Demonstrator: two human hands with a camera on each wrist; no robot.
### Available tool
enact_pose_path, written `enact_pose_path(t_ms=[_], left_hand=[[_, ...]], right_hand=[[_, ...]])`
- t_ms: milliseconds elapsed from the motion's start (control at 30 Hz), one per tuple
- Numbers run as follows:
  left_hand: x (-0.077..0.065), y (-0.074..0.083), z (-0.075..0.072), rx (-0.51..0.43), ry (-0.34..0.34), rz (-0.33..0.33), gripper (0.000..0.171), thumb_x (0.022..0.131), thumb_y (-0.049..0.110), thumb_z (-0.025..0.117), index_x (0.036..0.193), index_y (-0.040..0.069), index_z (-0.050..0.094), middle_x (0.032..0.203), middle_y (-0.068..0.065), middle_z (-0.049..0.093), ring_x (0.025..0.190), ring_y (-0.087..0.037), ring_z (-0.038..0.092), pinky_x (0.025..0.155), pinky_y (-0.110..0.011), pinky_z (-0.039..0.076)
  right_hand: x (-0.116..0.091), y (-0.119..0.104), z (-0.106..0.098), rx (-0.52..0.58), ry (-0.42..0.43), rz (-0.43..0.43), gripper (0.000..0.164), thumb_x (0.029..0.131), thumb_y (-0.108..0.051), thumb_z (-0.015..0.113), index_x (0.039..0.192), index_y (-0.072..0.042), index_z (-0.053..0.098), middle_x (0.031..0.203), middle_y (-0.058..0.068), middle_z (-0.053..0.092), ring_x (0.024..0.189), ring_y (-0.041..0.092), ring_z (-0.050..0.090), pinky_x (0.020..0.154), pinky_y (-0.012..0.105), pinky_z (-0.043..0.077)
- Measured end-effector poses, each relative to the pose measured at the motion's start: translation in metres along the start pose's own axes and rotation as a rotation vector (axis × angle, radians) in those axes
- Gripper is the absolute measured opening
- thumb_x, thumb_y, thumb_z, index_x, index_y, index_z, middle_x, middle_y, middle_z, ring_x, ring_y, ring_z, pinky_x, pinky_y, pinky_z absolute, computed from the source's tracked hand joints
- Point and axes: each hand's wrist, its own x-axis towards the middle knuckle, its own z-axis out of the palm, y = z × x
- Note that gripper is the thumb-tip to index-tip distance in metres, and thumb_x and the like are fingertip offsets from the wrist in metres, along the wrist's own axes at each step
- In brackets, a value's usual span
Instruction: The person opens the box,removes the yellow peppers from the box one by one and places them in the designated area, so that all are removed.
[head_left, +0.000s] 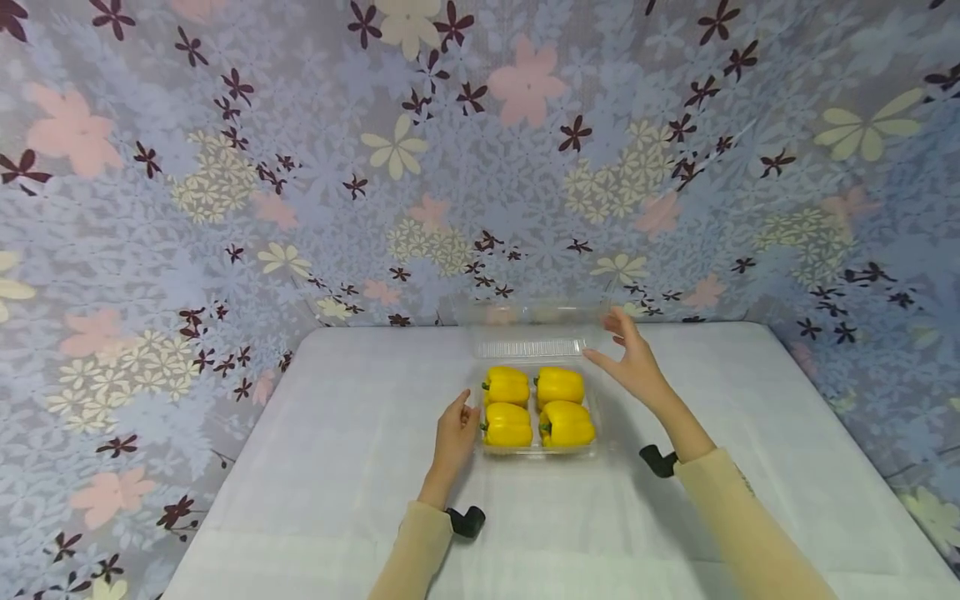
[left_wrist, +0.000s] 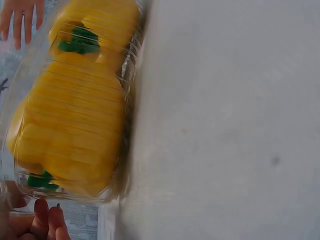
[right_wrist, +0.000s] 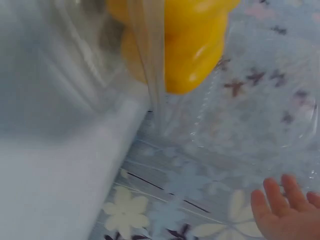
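Several yellow bell peppers (head_left: 567, 425) with green stems sit in two rows in a clear plastic clamshell container (head_left: 540, 451). Its hinged lid (head_left: 531, 347) stands raised at the back, against the patterned cloth. My left hand (head_left: 454, 433) is at the container's left side, fingertips by the wall; the left wrist view shows its fingers (left_wrist: 42, 216) close to the plastic edge. At the lid's right edge is my right hand (head_left: 636, 362), thumb and fingers spread apart. In the right wrist view its fingers (right_wrist: 275, 196) are loosely bent near the clear lid; contact is unclear.
A white cloth covers the table (head_left: 360, 417) beneath the container. Behind and to both sides hangs a flowered fabric (head_left: 450, 167), close to the raised lid. Black wrist mounts (head_left: 467, 522) show on both forearms.
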Motion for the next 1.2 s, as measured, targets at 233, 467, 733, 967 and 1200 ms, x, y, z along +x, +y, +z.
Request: enact_pose_path(t_ms=[233, 467, 733, 967, 1200], left_hand=[[0.014, -0.002, -0.003, 0.019, -0.023, 0.023, 0.043, 0.096, 0.009, 0.053, 0.135, -0.007, 0.048, 0.086, -0.011, 0.058, 0.074, -0.011, 0.048, 0.064, -0.019, 0.043], [0.013, -0.004, -0.001, 0.047, -0.021, 0.043, 0.042, 0.096, 0.010, 0.053, 0.134, -0.006, 0.049, 0.087, -0.012, 0.060, 0.077, -0.013, 0.052, 0.067, -0.020, 0.045], [0.012, -0.002, -0.001, 0.014, -0.026, 0.063, 0.042, 0.096, 0.010, 0.052, 0.135, -0.007, 0.048, 0.086, -0.012, 0.058, 0.075, -0.012, 0.049, 0.066, -0.019, 0.044], [0.011, 0.001, -0.001, 0.014, -0.013, 0.058, 0.042, 0.096, 0.009, 0.053, 0.134, -0.007, 0.049, 0.086, -0.013, 0.059, 0.074, -0.012, 0.049, 0.065, -0.018, 0.044], [0.012, -0.002, -0.001, 0.011, -0.013, 0.049, 0.042, 0.096, 0.011, 0.053, 0.135, -0.006, 0.049, 0.086, -0.012, 0.058, 0.074, -0.011, 0.048, 0.065, -0.018, 0.044]], right_hand=[[0.055, 0.033, 0.002, 0.130, -0.118, 0.101, 0.090, 0.091, -0.019, 0.064, 0.154, -0.014, 0.000, 0.154, 0.022, 0.024, 0.134, 0.046, 0.033, 0.109, 0.061, 0.026], [0.069, 0.059, 0.010, 0.141, -0.201, 0.217, 0.088, 0.092, -0.030, 0.062, 0.155, -0.015, 0.002, 0.158, 0.019, 0.013, 0.139, 0.044, 0.025, 0.109, 0.059, 0.029], [0.067, 0.082, 0.022, 0.105, -0.266, 0.325, 0.080, 0.094, -0.033, 0.059, 0.153, -0.004, 0.014, 0.157, 0.021, 0.015, 0.139, 0.044, 0.027, 0.107, 0.059, 0.032], [0.062, 0.091, 0.031, 0.080, -0.289, 0.356, 0.076, 0.094, -0.030, 0.058, 0.151, 0.000, 0.016, 0.156, 0.024, 0.017, 0.137, 0.045, 0.030, 0.107, 0.058, 0.034], [0.060, 0.092, 0.034, 0.094, -0.309, 0.382, 0.077, 0.095, -0.033, 0.057, 0.152, -0.001, 0.016, 0.156, 0.024, 0.017, 0.137, 0.045, 0.030, 0.107, 0.057, 0.034]])
